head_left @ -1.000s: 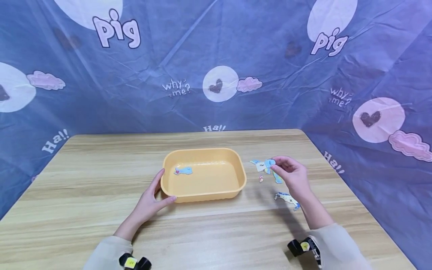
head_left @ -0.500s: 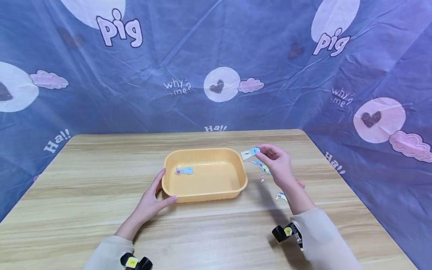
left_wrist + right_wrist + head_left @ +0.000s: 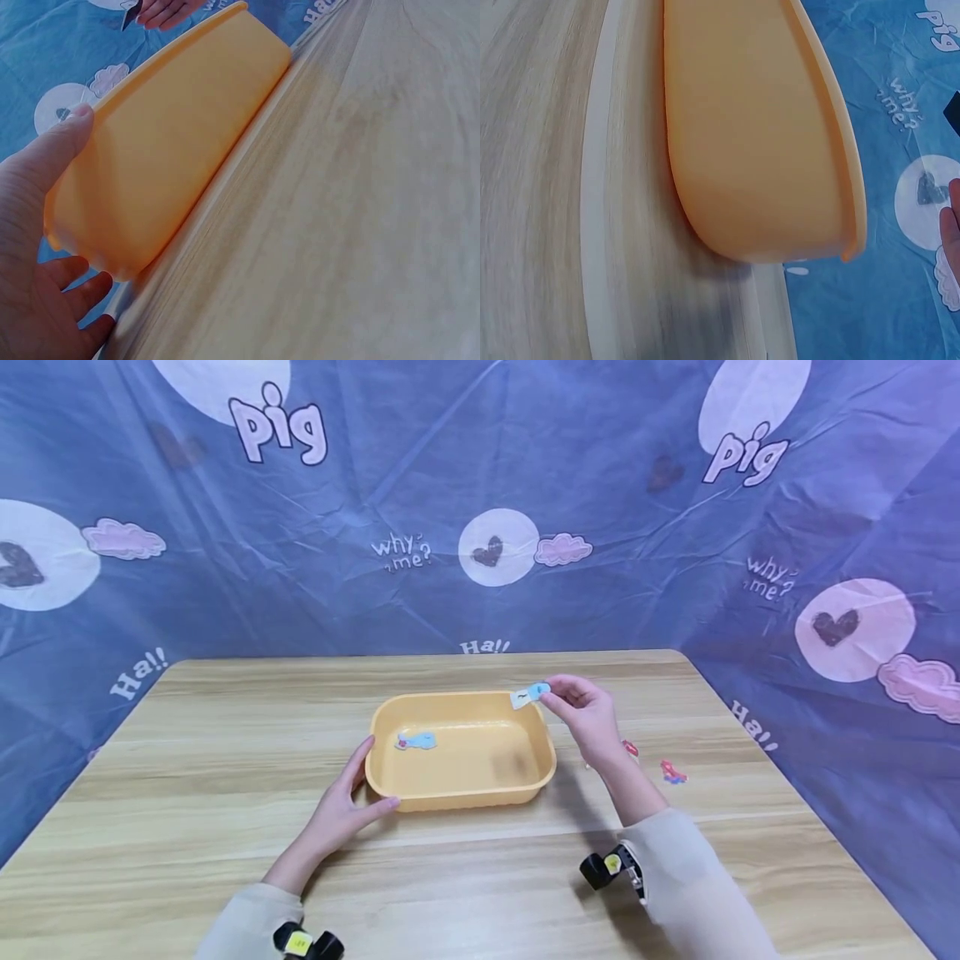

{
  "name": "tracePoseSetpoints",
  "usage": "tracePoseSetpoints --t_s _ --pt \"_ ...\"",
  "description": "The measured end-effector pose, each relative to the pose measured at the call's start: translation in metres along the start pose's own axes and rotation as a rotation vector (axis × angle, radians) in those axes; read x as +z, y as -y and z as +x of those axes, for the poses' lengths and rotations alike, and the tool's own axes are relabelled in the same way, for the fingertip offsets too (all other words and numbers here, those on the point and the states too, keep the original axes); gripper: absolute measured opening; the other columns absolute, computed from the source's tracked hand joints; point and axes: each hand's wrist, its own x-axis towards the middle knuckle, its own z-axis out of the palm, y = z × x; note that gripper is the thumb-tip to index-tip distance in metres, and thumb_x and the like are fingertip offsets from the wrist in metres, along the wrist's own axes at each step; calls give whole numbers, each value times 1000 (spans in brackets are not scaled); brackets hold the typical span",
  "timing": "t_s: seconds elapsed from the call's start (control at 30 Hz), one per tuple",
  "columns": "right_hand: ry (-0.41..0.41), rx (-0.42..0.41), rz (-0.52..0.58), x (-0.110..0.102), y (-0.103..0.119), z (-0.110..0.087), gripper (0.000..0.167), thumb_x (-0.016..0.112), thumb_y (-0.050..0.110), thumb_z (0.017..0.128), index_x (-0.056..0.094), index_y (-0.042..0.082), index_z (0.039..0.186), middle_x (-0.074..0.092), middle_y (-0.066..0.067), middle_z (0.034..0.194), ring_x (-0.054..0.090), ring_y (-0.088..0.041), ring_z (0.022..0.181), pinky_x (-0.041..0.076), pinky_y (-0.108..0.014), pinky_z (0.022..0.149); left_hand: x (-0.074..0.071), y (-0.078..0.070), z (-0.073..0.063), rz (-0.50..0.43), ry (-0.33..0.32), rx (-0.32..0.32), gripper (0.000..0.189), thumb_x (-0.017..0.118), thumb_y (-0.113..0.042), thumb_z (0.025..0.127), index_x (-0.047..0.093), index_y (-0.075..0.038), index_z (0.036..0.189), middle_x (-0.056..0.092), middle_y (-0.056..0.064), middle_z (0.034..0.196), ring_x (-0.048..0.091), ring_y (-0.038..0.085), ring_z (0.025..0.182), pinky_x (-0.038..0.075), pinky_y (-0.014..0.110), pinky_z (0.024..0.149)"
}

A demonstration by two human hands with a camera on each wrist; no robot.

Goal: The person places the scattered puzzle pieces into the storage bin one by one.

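So the thing to watch here imo is how the card sits against the tray. Calling 12 o'clock the far side of the bench, the card is up around 1 to 2 from the tray's middle, in line with the far rim at the right corner. Can't tell if it clears that rim or brushes it, but there's a soft shadow on the tray floor, so I'd guess it's held up above

The right hand has it by one end, pinched between thumb and fingertips, so the card pokes out toward that hand's 10 o'clock. Its long axis runs roughly 8 to 2, and the tray's middle is off at about 8 from it. Right hand is obviously the nearer one

Left hand is at the tray's 8 o'clock, gripping the near left corner, thumb on the near side, fingers round the left end. Looks like steadying to me

Tray itself sits flat, long side 9 to 3, and I can see one blue piece lying in it over toward 9 to 10, lengthwise about the same way

Out on the bench, a red piece lies at the right hand's 4 o'clock, with another red bit closer in, partly hidden by the wrist
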Motion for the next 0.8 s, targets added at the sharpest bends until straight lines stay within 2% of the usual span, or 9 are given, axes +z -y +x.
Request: tracePoseSetpoints --t_s 0.1,0.13,0.2,0.33,0.37,0.5,0.8 --pt "19 -39 26 0 -3 0 24 68 1 72 58 -12 90 62 0 75 56 -10 71 46 -20 66 5 0 -2 5 -9 8 88 72 -27 70 16 -24 138 26 11 137 26 23 122 14 43 100" --pt "43 -53 63 -5 -20 5 22 68 3 72 60 -8 90 62 -1 76 56 -10 71 46 -20 66 7 0 -3 8 -12 9 88 72 -27 70 16 -25 138 26 10 137 26 23 122 14 43 100" --pt "54 -76 79 -4 -22 5 21 70 7 71 63 -3 88 61 -4 75 55 -10 70 46 -19 64 11 0 -5 12 -20 12 88 72 -27 70 16 -25 138 26 10 137 26 23 122 14 43 100" --pt "56 -70 78 -1 -24 5 24 69 3 71 60 -9 89 60 -7 74 55 -10 69 46 -19 63 16 0 -9 22 -31 7 89 72 -27 70 16 -24 138 26 10 137 26 23 122 14 43 100" --pt "35 -57 47 6 -8 1 26 69 1 70 57 -13 89 60 -7 72 55 -10 68 45 -19 62 16 0 -10 22 -31 5 89 72 -27 70 16 -24 139 26 10 137 26 23 122 14 43 100" --pt "26 -7 17 12 -9 3 24 63 -9 72 52 -20 91 60 1 72 55 -8 68 46 -19 63 16 0 -10 28 -31 0 89 72 -28 70 16 -23 139 25 11 138 25 23 122 14 43 100" --pt "42 52 -40 23 -14 11 23 64 -7 72 56 -15 93 60 2 74 56 -9 71 47 -21 67 16 -2 -9 29 -30 1 89 72 -28 70 15 -24 139 24 11 138 25 24 123 14 44 99"
